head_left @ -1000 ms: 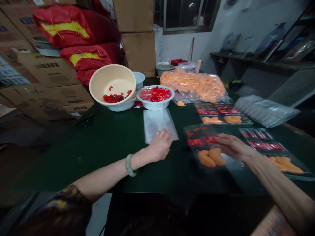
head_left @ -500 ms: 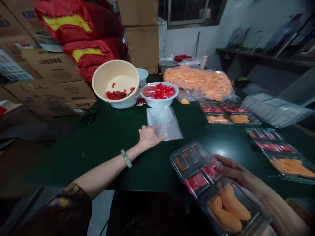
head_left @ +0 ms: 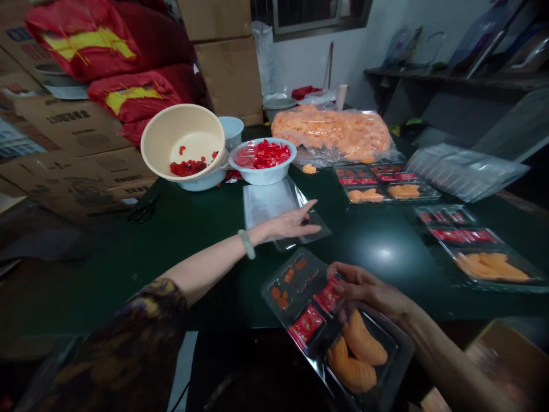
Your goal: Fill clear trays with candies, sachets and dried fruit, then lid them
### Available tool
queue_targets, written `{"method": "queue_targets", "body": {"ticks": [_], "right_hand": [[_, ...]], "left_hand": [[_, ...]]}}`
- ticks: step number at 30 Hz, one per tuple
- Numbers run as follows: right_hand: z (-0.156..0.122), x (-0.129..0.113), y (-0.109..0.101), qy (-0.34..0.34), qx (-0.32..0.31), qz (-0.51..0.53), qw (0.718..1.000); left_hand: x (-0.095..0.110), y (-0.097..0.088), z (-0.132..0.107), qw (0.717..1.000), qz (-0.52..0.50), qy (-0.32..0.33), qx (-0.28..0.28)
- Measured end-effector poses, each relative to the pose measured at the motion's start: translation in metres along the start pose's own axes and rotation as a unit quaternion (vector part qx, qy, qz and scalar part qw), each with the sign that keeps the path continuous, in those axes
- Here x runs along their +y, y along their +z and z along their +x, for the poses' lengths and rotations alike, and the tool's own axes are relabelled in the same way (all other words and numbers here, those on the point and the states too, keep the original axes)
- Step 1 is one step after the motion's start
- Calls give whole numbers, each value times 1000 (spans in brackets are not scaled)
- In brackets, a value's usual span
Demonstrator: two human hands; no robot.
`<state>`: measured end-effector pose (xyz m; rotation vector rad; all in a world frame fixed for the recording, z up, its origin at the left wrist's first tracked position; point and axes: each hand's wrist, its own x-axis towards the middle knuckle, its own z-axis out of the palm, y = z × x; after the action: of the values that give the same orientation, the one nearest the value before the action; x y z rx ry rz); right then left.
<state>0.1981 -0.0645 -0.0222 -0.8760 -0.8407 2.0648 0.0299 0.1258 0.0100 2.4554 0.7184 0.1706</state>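
My left hand (head_left: 294,222), with a pale green bangle on the wrist, lies over a clear plastic bag (head_left: 322,226) with its fingers stretched out and apart. This bag sits partly over a stack of clear bags (head_left: 261,201) on the table. At the near edge, my right hand (head_left: 364,289) grips a clear compartment tray (head_left: 315,349) by its side, thumb on top. Inside the tray lie orange curved pieces (head_left: 358,355), two red packets (head_left: 306,325) and small reddish-brown bits (head_left: 283,294). The tray is tilted, and some fingers beneath it are hidden.
Behind the bags stand a bowl of red packets (head_left: 278,174) and a cream basin (head_left: 150,143) holding small red pieces. A large bag of orange pieces (head_left: 330,134) lies farther back. Filled trays (head_left: 493,266) and stacked empty trays (head_left: 467,171) are at right; scissors (head_left: 143,212) at left.
My left hand has moved right, its fingers straightening, and a clear bag has slid right off the stack. The tray in my right hand has come left and turned flatter. The view has shifted.
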Motion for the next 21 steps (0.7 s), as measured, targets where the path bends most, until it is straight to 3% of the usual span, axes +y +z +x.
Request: {"method": "queue_targets", "body": {"ticks": [4, 7, 9, 12, 15, 21], "right_hand": [[22, -15, -5, -5, 13, -20, 1000], [30, -27, -14, -6, 85, -7, 996], [29, -33, -21, 8, 134, -1, 991], [18, -40, -30, 23, 181, 2, 983], [3, -46, -39, 34, 212, 7, 977], [-7, -49, -57, 23, 216, -9, 976]], "left_hand": [[-19, 2, 16, 987, -151, -19, 43], [-37, -1, -5, 985, -151, -32, 82], [-41, -2, -27, 987, -146, -22, 61], [-32, 1, -51, 997, -72, 40, 14], [-16, 4, -53, 995, 51, 82, -8], [8, 27, -37, 970, 242, -20, 9]]}}
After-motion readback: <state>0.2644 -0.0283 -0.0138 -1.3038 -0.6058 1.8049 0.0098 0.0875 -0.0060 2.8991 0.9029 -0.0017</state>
